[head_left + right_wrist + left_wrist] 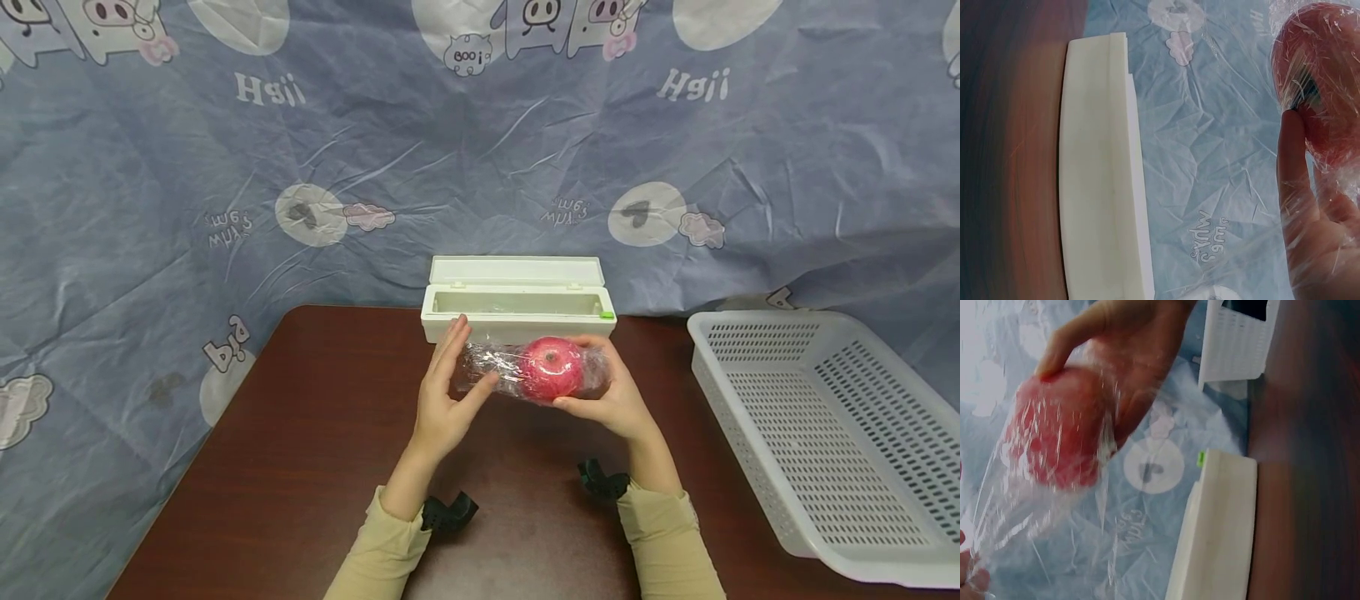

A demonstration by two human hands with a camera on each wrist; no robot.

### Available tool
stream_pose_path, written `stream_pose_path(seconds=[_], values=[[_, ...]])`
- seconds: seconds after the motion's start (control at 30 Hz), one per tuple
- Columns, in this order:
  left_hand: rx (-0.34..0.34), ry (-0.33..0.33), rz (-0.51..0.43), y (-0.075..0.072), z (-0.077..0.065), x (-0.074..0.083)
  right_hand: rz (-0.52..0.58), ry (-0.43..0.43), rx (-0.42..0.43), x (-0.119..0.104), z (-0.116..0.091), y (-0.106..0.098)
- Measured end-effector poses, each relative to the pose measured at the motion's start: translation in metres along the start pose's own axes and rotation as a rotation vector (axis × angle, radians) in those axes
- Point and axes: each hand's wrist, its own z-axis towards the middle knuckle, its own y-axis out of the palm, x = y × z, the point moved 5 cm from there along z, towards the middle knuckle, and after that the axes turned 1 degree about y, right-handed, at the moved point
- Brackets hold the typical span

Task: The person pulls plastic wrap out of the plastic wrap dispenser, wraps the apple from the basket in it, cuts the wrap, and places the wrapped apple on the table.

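A red apple [552,367] in clear plastic wrap [491,367] is held above the table, in front of the white box. My right hand [611,396] grips the apple from the right, thumb in front. In the right wrist view its fingers [1295,144] press the wrapped apple. To the left, my left hand [446,400] is at the loose end of the wrap, its fingers straight and its thumb spread apart over the film. The left wrist view shows the wrap [1029,512] stretching from the apple [1060,431] toward fingertips at the lower left edge.
A white cling film box [517,304] with a raised lid and a green slider stands at the table's back edge. On the right is a white perforated basket [757,467]. A grey-blue printed cloth [465,167] hangs behind the brown table [315,442].
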Motion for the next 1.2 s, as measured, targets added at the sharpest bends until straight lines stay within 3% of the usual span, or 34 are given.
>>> stream_pose_path(seconds=[0.07,0.13,0.37,0.53,0.83,1.2], values=[[0.009,0.094,0.027,0.004,-0.001,0.000,-0.005,-0.006,-0.013,-0.001,0.001,0.002],[0.009,0.143,0.028,0.008,-0.002,0.002,-0.009,-0.012,-0.021,-0.001,0.001,0.003],[0.001,0.038,-0.038,0.017,-0.008,-0.003,0.032,-0.024,-0.051,-0.002,0.002,0.010],[-0.022,0.007,0.013,0.021,-0.009,-0.007,0.060,-0.032,-0.047,-0.003,0.002,0.011],[-0.045,0.112,0.160,0.026,-0.011,-0.010,0.080,-0.033,-0.045,-0.007,0.001,0.014],[0.040,0.164,-0.037,0.024,-0.010,0.000,0.074,-0.034,-0.081,-0.007,0.002,0.022]])
